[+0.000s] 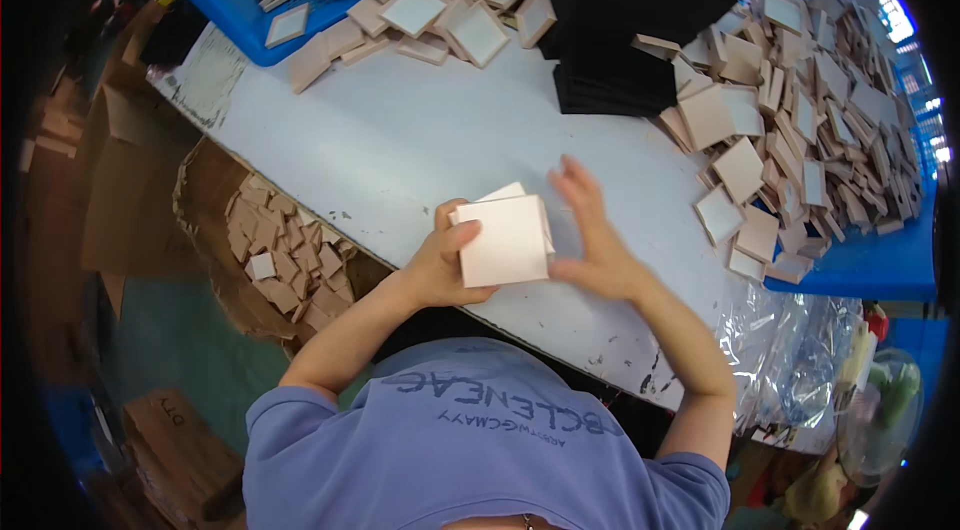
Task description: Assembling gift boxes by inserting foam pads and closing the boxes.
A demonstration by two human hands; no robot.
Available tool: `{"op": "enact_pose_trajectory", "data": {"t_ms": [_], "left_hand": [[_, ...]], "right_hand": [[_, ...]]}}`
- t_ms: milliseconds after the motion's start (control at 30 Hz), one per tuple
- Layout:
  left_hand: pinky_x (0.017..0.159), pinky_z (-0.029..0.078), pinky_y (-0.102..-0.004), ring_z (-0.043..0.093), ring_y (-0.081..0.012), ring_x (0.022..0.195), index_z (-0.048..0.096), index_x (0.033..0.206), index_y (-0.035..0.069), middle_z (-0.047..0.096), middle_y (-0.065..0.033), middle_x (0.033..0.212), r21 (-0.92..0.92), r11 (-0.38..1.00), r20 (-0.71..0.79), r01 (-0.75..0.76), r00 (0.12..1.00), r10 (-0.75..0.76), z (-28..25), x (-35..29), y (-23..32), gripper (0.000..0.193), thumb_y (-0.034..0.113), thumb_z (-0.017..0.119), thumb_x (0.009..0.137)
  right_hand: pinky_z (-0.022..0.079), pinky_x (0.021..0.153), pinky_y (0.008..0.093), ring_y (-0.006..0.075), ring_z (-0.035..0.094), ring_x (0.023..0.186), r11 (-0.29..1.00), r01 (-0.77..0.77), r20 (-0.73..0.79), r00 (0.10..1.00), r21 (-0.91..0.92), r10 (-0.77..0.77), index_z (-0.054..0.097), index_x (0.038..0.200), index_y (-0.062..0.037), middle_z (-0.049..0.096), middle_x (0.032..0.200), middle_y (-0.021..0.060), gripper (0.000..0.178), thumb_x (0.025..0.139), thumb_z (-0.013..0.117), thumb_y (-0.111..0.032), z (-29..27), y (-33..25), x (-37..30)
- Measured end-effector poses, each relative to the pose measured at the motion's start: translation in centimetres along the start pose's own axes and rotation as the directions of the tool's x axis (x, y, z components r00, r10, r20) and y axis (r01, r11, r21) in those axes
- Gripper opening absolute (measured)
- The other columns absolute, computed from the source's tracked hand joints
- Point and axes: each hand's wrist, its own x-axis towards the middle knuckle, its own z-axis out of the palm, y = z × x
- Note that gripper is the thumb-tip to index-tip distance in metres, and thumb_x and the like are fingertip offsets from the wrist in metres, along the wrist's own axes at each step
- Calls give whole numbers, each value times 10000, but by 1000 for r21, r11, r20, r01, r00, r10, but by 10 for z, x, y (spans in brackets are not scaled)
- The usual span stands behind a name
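Observation:
My left hand (437, 258) is closed around a small stack of flat, square, pale pink boxes (505, 242), held above the near edge of the table. The top one shows a plain pink face, and the corner of another, turned a little, sticks out behind it. To the right of the stack, my right hand (598, 235) is slightly blurred. Its fingers are spread and nothing is in them. Whether its thumb touches the stack's right side I cannot tell.
Piles of similar boxes spill from a blue crate (225, 5) at the far left and a blue crate (880, 265) at the right. Between them sits a black stack (615, 80). A cardboard carton (195, 195) holds more boxes, left of the white table (400, 130). Clear plastic bags (790, 350) lie near right.

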Motion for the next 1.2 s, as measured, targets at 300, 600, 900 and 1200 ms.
{"op": "enact_pose_trajectory", "data": {"t_ms": [300, 600, 900, 1200], "left_hand": [[928, 408, -369, 449, -249, 1141, 50, 1379, 92, 388, -120, 1292, -375, 725, -728, 578, 300, -616, -92, -117, -9, 1011, 240, 778, 694], [1010, 302, -429, 377, -280, 1204, 183, 1394, 55, 315, -164, 1347, -177, 781, -797, 599, 378, -471, -148, -39, -52, 772, 216, 666, 814], [1006, 295, -446, 385, -363, 1241, 246, 1407, 94, 435, -234, 1304, 816, 465, -252, 343, 935, -249, -187, 135, -196, 840, 503, 620, 776], [877, 342, -480, 484, -355, 1088, 397, 1289, 120, 542, -195, 1117, 776, 613, 112, 149, 924, -366, -119, 158, -170, 645, 416, 631, 766]], "right_hand": [[346, 966, 463, 365, 436, 1175, 663, -216, -381, 918, -717, -114, 435, 1313, -77, 448, 1306, 204, 584, 791, 647, -231, -90, 87, 81], [395, 954, 389, 336, 507, 1115, 725, -236, -384, 922, -647, -43, 569, 1181, -37, 553, 1201, 186, 342, 849, 561, -119, -97, 93, 87], [444, 839, 402, 290, 571, 981, 810, 184, -94, 955, -556, -281, 631, 1004, -35, 603, 1092, 135, 353, 651, 636, -25, -1, 33, 25], [479, 711, 384, 294, 605, 772, 777, -258, 309, 810, -575, 498, 620, 724, -38, 640, 801, 127, 134, 608, 555, -40, -61, -8, -75]]}}
